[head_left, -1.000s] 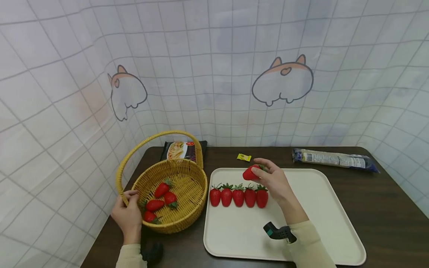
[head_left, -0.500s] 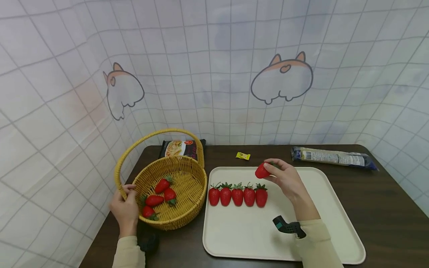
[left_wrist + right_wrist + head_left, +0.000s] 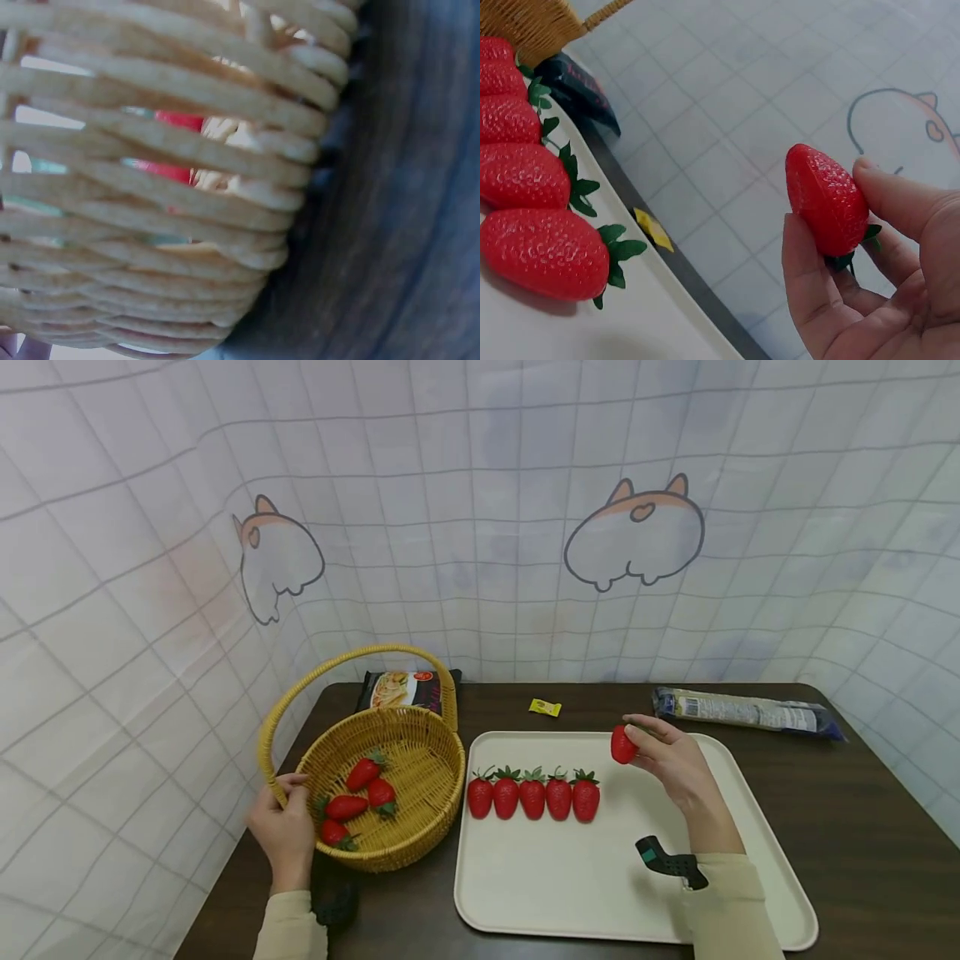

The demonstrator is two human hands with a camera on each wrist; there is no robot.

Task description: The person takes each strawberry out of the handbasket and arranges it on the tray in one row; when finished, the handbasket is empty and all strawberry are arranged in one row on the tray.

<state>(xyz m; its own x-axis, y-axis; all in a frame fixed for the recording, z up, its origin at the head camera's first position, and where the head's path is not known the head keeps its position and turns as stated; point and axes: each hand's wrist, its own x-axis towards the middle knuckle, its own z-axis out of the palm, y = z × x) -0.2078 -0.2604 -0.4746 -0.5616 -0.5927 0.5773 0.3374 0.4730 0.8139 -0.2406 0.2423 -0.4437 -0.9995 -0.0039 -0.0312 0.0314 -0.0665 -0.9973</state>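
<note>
My right hand [image 3: 671, 760] pinches a strawberry [image 3: 826, 199] between thumb and fingers, held above the back of the white tray [image 3: 540, 885]. To its left on the tray stands a row of several strawberries [image 3: 532, 797], side by side with their leaves toward the back. My left hand [image 3: 283, 827] grips the yellow wicker basket [image 3: 420, 847] at its left rim, by the foot of the handle. Several more strawberries [image 3: 363, 772] lie loose inside it, toward the left. Through the weave, the left wrist view shows bits of red [image 3: 176, 120].
Behind the basket lies a black food packet [image 3: 405, 690]. A small yellow wrapped sweet [image 3: 545, 707] is on the dark table [image 3: 862, 827] behind the tray. A long clear-and-blue packet [image 3: 750, 708] lies at the back right. A tiled-pattern cloth [image 3: 495, 568] hangs behind.
My right hand has moved to the right with the strawberry, which has turned more upright, from above the row to past its right end. My left hand stays on the basket.
</note>
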